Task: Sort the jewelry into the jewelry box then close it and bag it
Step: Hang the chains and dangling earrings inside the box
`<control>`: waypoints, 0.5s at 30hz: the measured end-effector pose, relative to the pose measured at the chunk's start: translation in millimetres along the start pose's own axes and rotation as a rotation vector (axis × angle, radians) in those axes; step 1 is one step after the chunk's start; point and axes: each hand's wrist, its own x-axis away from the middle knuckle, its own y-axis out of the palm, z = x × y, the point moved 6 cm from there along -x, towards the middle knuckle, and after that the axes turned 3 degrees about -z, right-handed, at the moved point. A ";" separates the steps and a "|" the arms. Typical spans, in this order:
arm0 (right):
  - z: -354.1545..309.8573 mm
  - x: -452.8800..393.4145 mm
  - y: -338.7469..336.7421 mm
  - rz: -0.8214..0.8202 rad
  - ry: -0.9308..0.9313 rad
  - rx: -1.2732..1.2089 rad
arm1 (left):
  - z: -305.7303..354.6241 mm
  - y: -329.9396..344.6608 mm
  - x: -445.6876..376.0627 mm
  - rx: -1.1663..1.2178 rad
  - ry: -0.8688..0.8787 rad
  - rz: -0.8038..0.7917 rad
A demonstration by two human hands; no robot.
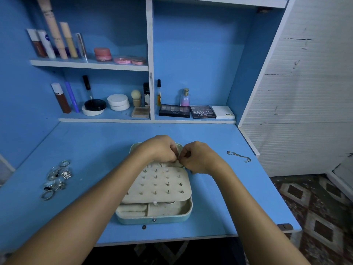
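Observation:
A pale teal jewelry box (152, 219) lies open on the blue desk, its cream earring panel (158, 185) studded with several small earrings. My left hand (160, 149) and my right hand (198, 156) meet above the panel's far edge, fingertips pinched together on something tiny that I cannot make out. Several silver rings (57, 178) lie in a loose group on the desk at the left. A thin chain (238, 156) lies on the desk at the right. The box's lid is mostly hidden behind my hands.
Shelves at the back hold cosmetics: tubes (55, 41), pink jars (103, 54), white compacts (118, 102), a perfume bottle (185, 97) and eyeshadow palettes (202, 111). The desk's front edge (162, 240) is near me. A patterned floor (315, 217) shows on the right.

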 end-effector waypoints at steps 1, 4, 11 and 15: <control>0.6 -0.4 -0.1 0.008 0.010 -0.019 | -0.7 -0.4 -0.4 0.001 0.002 0.007; 1.8 -2.6 0.1 0.028 0.028 -0.034 | -1.0 -0.4 -0.1 -0.016 0.013 0.013; 5.3 -3.6 1.0 0.062 0.018 -0.074 | 2.7 -1.4 2.0 -0.065 0.057 0.030; 8.4 5.0 -5.8 0.111 -0.042 -0.128 | 7.1 -4.7 -0.6 -0.002 0.106 0.099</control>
